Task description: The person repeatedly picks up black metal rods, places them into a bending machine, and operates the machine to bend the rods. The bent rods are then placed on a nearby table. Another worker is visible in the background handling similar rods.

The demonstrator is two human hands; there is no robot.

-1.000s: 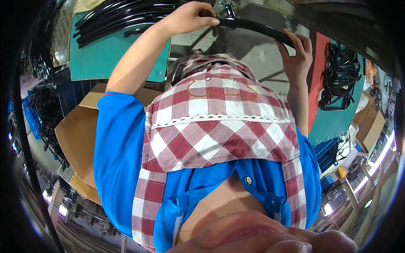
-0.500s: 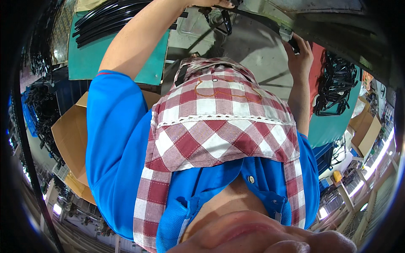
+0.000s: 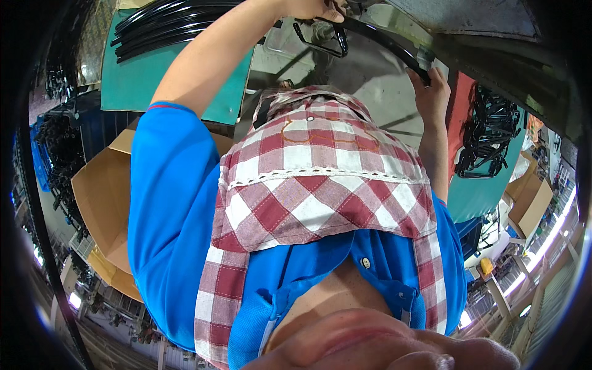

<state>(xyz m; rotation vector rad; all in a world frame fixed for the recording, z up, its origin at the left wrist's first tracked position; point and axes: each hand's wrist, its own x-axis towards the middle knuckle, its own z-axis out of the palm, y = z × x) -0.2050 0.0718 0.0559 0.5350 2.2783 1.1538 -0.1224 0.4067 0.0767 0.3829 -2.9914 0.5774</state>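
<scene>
A glossy black curved tube (image 3: 385, 40) slants from the upper middle down to the right. My left hand (image 3: 316, 8) is closed round its upper left end, at the picture's top edge. My right hand (image 3: 433, 91) holds the lower right end between thumb and fingers. Close to the right fingertips, a small metal fixture (image 3: 424, 57) sits against the tube at the edge of a large machine (image 3: 493, 61). Below my left hand is a black bent-rod frame (image 3: 324, 44); I cannot tell whether the hand touches it.
More black curved tubes (image 3: 166, 28) lie on a green board (image 3: 142, 86) at the left. Several black bent-rod parts (image 3: 490, 129) are piled on a green surface (image 3: 481, 194) at the right, beside a red panel (image 3: 459, 117). An open cardboard box (image 3: 102, 191) stands at lower left.
Both hands and the tube have come slightly lower in the picture, and more of the tube shows. My right hand has shifted a little down and left, below the metal fixture.
</scene>
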